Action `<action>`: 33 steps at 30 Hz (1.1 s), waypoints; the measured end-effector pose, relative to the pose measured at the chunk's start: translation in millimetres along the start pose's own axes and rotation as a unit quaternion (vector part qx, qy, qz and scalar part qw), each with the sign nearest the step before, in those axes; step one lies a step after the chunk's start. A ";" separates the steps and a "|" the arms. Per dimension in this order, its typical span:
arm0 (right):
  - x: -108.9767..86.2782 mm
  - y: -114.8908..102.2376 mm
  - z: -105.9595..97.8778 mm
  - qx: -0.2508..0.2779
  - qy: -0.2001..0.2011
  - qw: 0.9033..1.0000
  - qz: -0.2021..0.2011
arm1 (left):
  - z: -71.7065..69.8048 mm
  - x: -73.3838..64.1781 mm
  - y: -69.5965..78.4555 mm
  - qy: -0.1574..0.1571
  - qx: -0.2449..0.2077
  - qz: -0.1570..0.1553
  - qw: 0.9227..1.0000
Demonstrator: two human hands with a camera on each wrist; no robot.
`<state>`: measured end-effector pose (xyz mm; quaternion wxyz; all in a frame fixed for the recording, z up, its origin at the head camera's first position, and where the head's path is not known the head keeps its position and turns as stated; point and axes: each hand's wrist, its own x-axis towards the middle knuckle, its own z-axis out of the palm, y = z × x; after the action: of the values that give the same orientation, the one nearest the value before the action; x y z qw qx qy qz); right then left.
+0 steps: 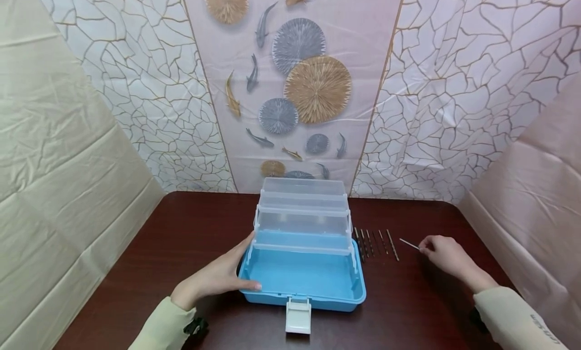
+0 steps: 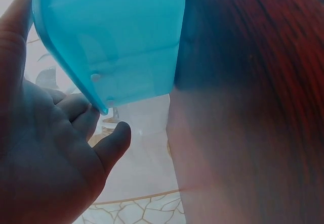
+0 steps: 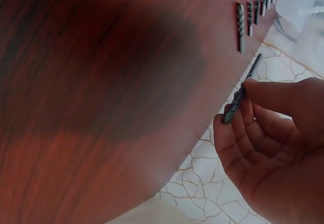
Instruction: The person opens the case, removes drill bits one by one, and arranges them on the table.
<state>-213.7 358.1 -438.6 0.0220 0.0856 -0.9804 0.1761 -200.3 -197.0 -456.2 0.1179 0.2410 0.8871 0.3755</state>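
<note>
An uncovered blue plastic toolbox sits on the table, its clear tiered trays raised at the back. My left hand holds its left end, thumb over the front corner of the rim and fingers along the side. In the left wrist view, the fingers lie against the edge of the blue wall. To the right of the box, my right hand pinches a twist drill bit between thumb and fingertips. Its slim end points toward the box.
Several more drill bits lie in a row right of the toolbox. A white latch hangs from the box's front. The dark reddish table ends at a patterned backdrop, with pale cloth at both sides.
</note>
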 end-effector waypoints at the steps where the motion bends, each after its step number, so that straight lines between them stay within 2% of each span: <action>1: 0.4 0.2 1.5 0.003 -0.005 1.000 0.007 | 0.2 0.1 -0.3 0.000 0.000 0.001 1.000; 9: 5.0 -1.4 10.8 0.026 -0.044 0.998 0.042 | 0.6 -1.0 -0.4 -0.007 -0.006 0.004 1.000; 14: 10.2 1.4 11.3 0.029 -0.055 0.996 0.060 | -0.6 0.0 -0.2 -0.008 0.003 0.009 1.000; 17: 14.5 3.1 13.1 0.040 -0.055 0.995 0.070 | -1.5 0.8 -0.5 -0.006 0.007 0.009 1.000; 25: 27.7 2.3 25.0 0.122 -0.048 0.984 0.119 | -2.5 2.0 -0.3 -0.003 0.012 0.010 1.000; 33: 37.5 -4.3 30.7 0.145 -0.037 0.979 0.139 | -2.4 0.1 1.5 -0.004 0.007 0.008 1.000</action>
<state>-250.3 337.5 -463.2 -0.0522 -0.0430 -0.9468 0.3147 -200.9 -197.5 -453.5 0.1166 0.2504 0.8875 0.3688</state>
